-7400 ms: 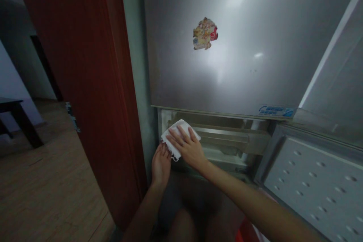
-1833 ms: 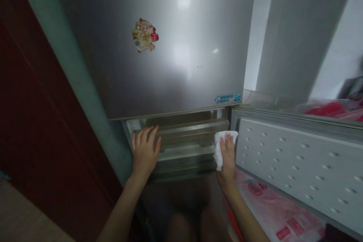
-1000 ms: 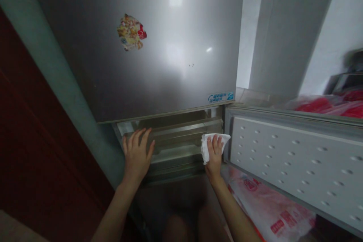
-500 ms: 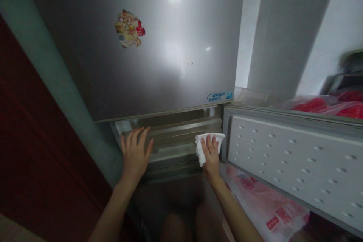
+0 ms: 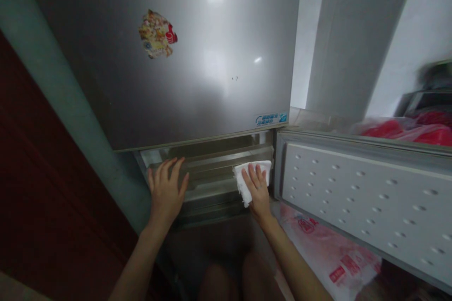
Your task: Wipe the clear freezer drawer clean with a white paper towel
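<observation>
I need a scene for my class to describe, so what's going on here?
A person is at a refrigerator whose lower door stands open to the right, with the upper door shut above. The right hand holds a white cloth at the right part of the drawer inside. The left hand, fingers spread, is at its left end; whether it touches is unclear.

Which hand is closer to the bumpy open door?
Right. The right hand, on a white cloth, is just beside the door; the left hand is farther off to the left.
</observation>
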`<action>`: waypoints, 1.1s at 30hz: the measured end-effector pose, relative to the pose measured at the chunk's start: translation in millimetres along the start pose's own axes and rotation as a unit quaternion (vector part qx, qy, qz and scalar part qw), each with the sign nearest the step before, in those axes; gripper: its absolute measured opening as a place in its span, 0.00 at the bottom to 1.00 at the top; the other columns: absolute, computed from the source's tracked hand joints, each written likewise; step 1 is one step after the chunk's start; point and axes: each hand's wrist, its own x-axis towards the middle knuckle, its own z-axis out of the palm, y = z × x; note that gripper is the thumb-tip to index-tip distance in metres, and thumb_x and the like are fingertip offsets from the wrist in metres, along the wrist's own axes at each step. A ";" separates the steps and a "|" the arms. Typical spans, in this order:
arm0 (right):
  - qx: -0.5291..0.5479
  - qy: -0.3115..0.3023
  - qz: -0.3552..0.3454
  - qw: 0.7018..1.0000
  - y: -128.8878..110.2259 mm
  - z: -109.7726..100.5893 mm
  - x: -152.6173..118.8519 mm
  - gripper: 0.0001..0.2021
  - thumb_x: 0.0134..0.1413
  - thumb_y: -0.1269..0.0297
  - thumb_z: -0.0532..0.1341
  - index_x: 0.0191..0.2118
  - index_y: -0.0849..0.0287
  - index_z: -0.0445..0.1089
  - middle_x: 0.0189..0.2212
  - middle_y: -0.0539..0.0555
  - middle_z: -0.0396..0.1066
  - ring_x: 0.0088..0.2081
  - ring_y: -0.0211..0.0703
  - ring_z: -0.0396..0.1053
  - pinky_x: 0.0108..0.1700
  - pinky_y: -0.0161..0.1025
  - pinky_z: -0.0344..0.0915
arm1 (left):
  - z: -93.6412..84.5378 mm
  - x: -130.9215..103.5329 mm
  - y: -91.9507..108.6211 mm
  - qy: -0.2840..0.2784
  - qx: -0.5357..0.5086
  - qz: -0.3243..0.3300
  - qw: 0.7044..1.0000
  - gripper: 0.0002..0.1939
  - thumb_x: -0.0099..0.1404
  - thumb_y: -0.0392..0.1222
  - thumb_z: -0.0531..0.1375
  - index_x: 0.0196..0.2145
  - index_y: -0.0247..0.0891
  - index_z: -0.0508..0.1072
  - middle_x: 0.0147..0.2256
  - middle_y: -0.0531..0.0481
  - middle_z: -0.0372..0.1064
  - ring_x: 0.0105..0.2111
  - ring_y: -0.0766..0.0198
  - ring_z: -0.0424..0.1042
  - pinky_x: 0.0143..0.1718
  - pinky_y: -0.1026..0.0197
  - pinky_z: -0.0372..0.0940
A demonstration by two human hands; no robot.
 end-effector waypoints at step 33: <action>0.022 0.023 0.023 0.999 26.9 -4.2 -6.3 0.28 0.66 0.70 0.47 0.67 0.38 0.45 0.71 0.45 0.34 0.71 0.48 0.34 0.69 0.58 0.39 | 1.1 -0.8 2.3 0.000 0.011 -0.005 1.000 0.23 0.72 0.47 0.48 0.58 0.34 0.65 0.55 0.37 0.64 0.58 0.46 0.60 0.64 0.38 0.42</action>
